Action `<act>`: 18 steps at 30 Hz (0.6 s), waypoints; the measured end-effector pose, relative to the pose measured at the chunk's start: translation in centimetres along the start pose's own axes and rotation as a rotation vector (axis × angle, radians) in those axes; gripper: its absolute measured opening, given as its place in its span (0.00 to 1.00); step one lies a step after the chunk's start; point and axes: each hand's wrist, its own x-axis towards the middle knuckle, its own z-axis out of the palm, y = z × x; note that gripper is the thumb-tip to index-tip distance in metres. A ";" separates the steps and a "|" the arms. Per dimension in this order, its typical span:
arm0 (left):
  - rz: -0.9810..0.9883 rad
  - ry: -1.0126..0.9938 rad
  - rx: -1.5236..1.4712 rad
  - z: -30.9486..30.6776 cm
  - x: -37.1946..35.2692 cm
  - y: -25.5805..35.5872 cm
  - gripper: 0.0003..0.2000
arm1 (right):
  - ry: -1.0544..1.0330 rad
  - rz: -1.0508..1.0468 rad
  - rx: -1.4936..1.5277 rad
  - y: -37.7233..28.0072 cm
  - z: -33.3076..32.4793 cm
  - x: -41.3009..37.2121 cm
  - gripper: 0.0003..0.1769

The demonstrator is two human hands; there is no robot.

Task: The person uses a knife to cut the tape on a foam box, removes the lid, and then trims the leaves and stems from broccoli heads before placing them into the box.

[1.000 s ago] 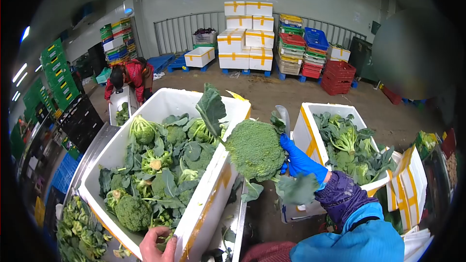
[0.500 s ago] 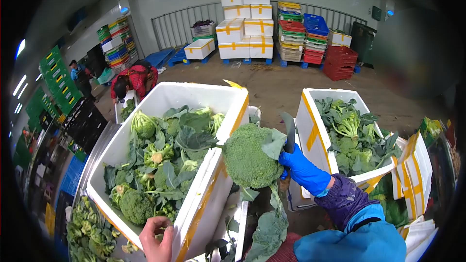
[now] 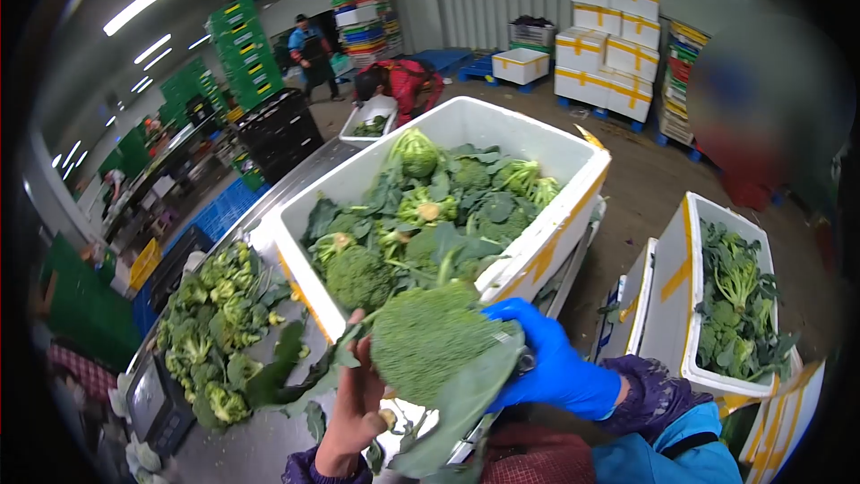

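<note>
My bare left hand (image 3: 354, 403) and gloved right hand (image 3: 548, 366) both clamp one broccoli head (image 3: 421, 336), near two white boxes: far box (image 3: 502, 125), right box (image 3: 674, 309).

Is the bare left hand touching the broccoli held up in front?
Touching. The head view shows the left hand closed around the underside of the broccoli, with no gap between them. The gloved right hand clasps its other side.
</note>
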 end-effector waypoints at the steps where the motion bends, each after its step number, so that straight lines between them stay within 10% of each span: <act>1: -0.078 0.015 -0.150 -1.4 -0.7 0.0 0.54 | -0.031 -0.015 -0.017 -0.3 1.7 0.6 0.41; 7: -0.275 0.482 -0.082 -3.5 -8.5 4.3 0.50 | -0.351 0.147 0.067 -0.1 10.1 1.5 0.27; 9: -0.218 0.770 -0.520 -5.7 -13.9 1.2 0.34 | -0.378 0.365 0.254 0.3 12.5 1.3 0.20; 18: -0.251 0.827 -0.749 -5.5 -19.5 1.3 0.32 | -0.396 0.738 0.430 6.4 18.3 -0.6 0.17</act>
